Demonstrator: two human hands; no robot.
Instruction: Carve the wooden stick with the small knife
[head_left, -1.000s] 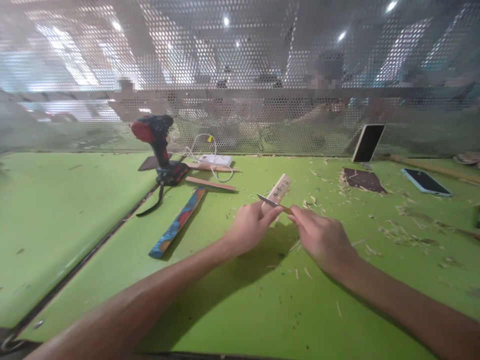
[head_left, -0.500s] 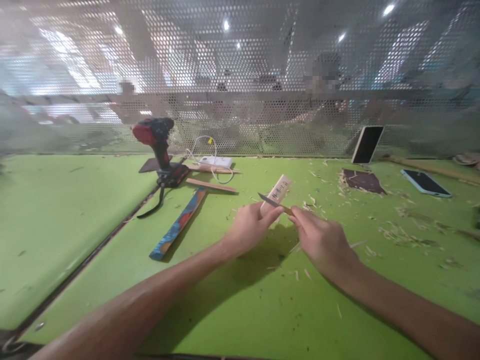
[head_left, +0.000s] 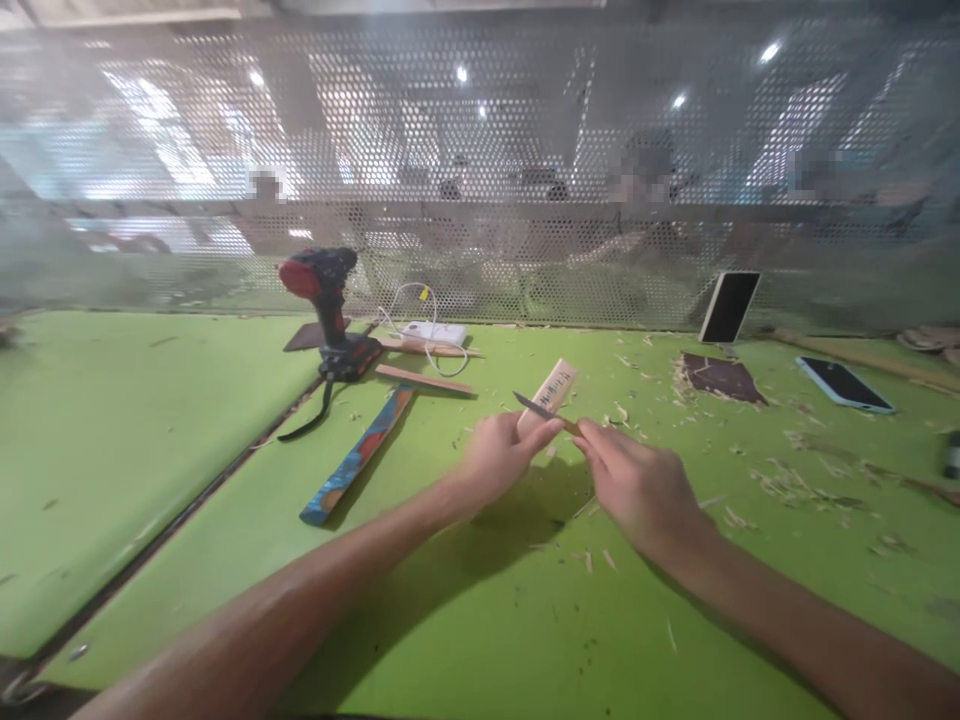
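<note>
My left hand (head_left: 499, 458) is closed around the near end of a flat pale wooden stick (head_left: 553, 388) with dark writing on it, which points up and away from me. My right hand (head_left: 637, 487) grips a small knife (head_left: 536, 407) by its handle. The blade lies across the stick, pointing left, with my left thumb beside it. Both hands hover over the green bench top (head_left: 480, 600), with wood shavings (head_left: 592, 555) scattered under and around them.
A red and black cordless drill (head_left: 326, 305) stands at the back left, next to a white power bank with cable (head_left: 431, 333) and a painted wooden strip (head_left: 358, 453). A phone (head_left: 728, 306) leans on the perforated screen; another (head_left: 844, 384) lies flat at right, beside a brown sheet (head_left: 718, 378).
The view has tilted slightly, so everything sits a little lower in the frame. My hands keep the same grip and the knife blade stays across the stick.
</note>
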